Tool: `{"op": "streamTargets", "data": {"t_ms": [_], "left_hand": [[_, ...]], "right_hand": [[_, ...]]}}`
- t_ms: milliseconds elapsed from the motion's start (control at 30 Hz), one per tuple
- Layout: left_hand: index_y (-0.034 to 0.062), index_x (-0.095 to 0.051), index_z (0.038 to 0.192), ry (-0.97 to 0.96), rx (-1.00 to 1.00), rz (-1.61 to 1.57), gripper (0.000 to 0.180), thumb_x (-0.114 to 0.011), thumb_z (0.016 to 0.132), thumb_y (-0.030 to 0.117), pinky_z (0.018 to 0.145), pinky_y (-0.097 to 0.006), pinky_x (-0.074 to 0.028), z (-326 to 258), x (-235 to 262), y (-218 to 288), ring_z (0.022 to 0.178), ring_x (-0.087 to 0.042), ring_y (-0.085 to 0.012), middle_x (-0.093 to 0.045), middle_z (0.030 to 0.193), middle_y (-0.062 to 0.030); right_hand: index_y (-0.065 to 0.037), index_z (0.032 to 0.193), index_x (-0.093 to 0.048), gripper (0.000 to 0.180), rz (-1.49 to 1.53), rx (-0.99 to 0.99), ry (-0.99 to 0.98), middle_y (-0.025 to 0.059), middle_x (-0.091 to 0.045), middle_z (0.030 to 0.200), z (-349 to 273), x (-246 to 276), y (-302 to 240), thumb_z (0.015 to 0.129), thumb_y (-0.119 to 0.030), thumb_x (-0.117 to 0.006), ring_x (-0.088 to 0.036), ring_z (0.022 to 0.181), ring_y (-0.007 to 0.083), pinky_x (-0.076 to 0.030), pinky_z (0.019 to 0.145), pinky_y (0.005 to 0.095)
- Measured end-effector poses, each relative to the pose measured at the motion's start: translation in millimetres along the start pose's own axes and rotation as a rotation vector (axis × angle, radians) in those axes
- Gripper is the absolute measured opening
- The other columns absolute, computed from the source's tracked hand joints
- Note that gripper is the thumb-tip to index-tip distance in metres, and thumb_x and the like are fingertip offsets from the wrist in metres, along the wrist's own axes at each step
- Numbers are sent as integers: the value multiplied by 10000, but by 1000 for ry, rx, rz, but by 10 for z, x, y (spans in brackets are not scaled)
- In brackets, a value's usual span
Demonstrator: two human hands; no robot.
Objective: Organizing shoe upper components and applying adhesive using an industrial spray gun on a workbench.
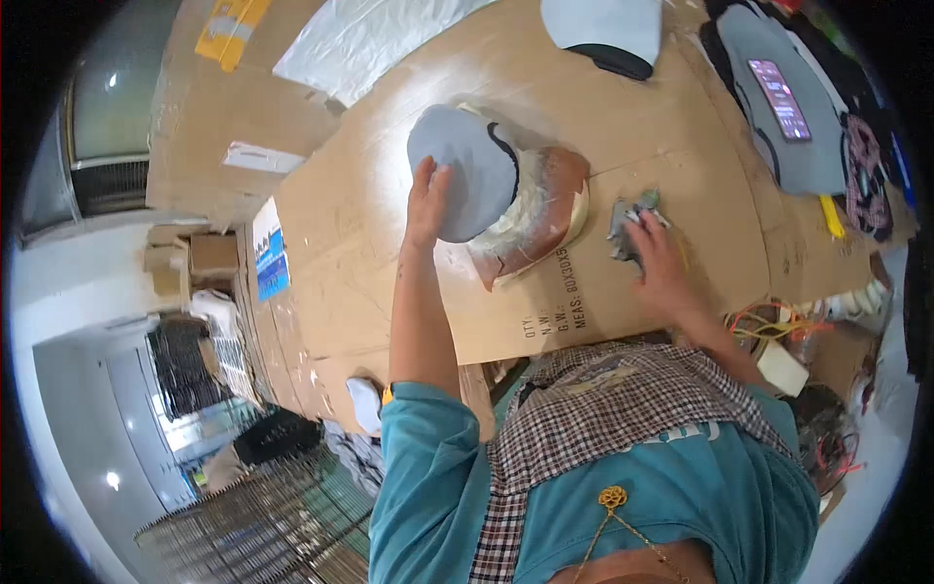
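My left hand point(428, 200) grips the left edge of a smooth grey rounded piece point(467, 170) with black trim along its right side. That piece leans over a brown rounded form point(561, 190), whose left part is coated in something whitish and rough-looking. To the right of the form, the fingers of my right hand point(664, 268) close around a small grey object point(623, 232) with a greenish end. My fingers partly cover it, so its kind is unclear. Both hands are above a cardboard-covered table point(438, 321).
Another grey piece with a black edge point(608, 34) lies at the far side. At the right are stacked grey and black pieces point(822, 161), a lit phone point(778, 99) and a patterned cord point(866, 185). Tangled cords point(778, 321) lie near my right forearm; a wire rack point(263, 526) stands lower left.
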State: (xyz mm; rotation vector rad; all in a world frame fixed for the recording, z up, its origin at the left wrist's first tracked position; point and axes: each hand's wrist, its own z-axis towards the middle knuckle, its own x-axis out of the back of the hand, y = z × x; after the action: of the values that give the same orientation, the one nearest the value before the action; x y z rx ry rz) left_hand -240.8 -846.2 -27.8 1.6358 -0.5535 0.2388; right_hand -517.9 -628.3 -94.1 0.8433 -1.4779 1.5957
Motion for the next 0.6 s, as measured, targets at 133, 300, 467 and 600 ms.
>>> {"op": "streamTargets", "data": {"t_ms": [133,300,467,600], "left_hand": [[-26,-502,1077,258,-108,-299,369,-535,802,218,801,-271,-380,-42,61,-204,929,-482,-162,-537,1011,-98],[28,-477,679,564,-113,-370,118,-555,751,81,585,-239,-378,-431,389,-494,630,-436,-99,-478,656,-9],[24,-465,643,626,-71,-419,149,-504,759,109,586,-258,-359,-1293,625,-992,604,-430,-110,-499,645,-33],[-16,-519,650,638,81,-382,231,-447,773,166,606,-283,-363,-1895,755,-1458,611,-487,-162,-553,617,-93]], "right_hand": [[-52,1223,-361,641,692,-108,183,153,-476,1122,-342,557,54,607,55,-502,-463,1041,263,-355,888,338],[-33,1256,-331,561,956,-242,7,89,-515,1047,-1070,1299,-470,732,-9,-533,-505,912,137,-400,796,253],[-3,1250,-334,527,1152,-216,33,67,-539,923,-1600,1688,-1139,757,-16,-517,-522,815,115,-438,713,256],[-7,1243,-343,536,1092,-149,1,57,-529,820,-1959,1791,-1517,749,-60,-544,-522,700,116,-453,639,258]]}}
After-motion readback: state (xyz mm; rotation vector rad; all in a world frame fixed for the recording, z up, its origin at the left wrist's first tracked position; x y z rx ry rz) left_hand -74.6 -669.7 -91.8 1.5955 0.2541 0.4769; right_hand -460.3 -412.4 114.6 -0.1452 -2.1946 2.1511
